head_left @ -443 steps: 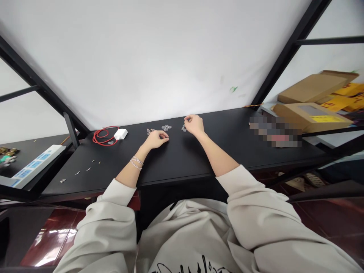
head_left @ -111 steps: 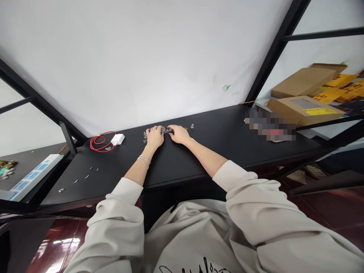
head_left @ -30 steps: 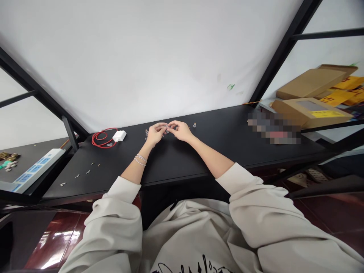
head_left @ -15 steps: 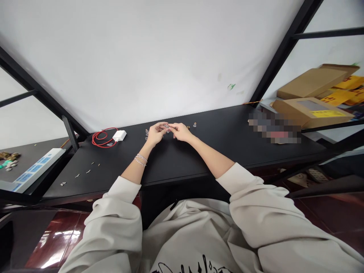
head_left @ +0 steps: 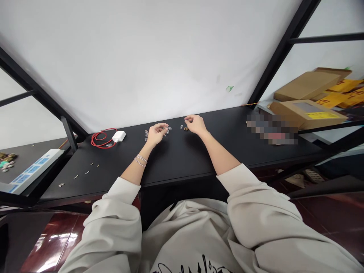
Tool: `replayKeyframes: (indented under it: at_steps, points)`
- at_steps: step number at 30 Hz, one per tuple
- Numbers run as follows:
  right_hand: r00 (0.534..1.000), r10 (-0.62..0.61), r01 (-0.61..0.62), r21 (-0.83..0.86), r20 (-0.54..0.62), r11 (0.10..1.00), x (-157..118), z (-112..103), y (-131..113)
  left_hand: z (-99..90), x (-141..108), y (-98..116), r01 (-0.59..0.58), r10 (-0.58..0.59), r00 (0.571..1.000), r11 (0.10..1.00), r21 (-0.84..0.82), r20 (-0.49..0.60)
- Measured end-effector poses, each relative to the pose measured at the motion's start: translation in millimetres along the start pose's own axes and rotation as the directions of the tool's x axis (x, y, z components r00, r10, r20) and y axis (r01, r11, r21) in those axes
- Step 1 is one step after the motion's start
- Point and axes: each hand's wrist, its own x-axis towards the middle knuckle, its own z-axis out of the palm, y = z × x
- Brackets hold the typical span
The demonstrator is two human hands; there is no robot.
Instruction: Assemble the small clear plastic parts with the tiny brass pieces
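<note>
My left hand [head_left: 156, 134] is closed, thumb and fingertips pinched on a small clear piece [head_left: 167, 130] above the black tabletop [head_left: 182, 159]. Several small clear and pinkish pieces [head_left: 146, 134] lie just left of that hand. My right hand [head_left: 196, 124] is raised further right, with thumb and fingertips together; whatever it holds, if anything, is too small to make out. Beside its fingertips are small brass-coloured pieces [head_left: 185, 129] and one clear piece [head_left: 181, 127] on the tabletop.
A white charger [head_left: 118, 136] with a coiled red cable [head_left: 98, 144] lies at the left. Tiny metal bits [head_left: 87, 172] are scattered at the front left. Opened cardboard boxes [head_left: 308, 114] and a blurred item [head_left: 271, 129] are at the right. The white wall [head_left: 170, 57] rises behind.
My right hand has parted from my left hand and moved right, to beside the brass-coloured pieces. My left hand stays in nearly the same place. The view has shifted slightly.
</note>
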Motion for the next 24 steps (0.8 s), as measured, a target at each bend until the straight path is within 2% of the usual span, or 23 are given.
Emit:
replayKeyframes:
  at_steps: [2, 4, 8, 17, 24]
  points:
    - [0.994, 0.031, -0.023, -0.074, 0.107, 0.997, -0.8, 0.9, 2.4, -0.1, -0.4, 1.0, 0.016, -0.016, 1.0, 1.0, 0.013, 0.009]
    - [0.987, 0.041, -0.015, -0.163, 0.157, 0.986, -1.5, 4.1, 3.8, -0.2, -0.1, 1.2, 0.033, -0.033, 0.999, 0.999, 0.026, 0.011]
    - [0.985, 0.026, 0.017, -0.249, 0.169, 0.968, -1.9, 10.6, 6.3, 0.1, 1.4, -0.4, 0.042, -0.042, 0.999, 0.998, 0.051, 0.007]
    - [0.985, 0.034, 0.011, -0.252, 0.172, 0.968, -2.0, 13.9, 6.5, 0.4, -1.2, -1.1, 0.014, -0.02, 0.996, 0.997, 0.075, 0.091]
    - [0.987, 0.035, 0.007, -0.259, 0.156, 0.966, -3.7, 12.7, 3.8, -0.4, 0.1, -4.3, 0.022, -0.029, 0.997, 0.996, 0.085, 0.078]
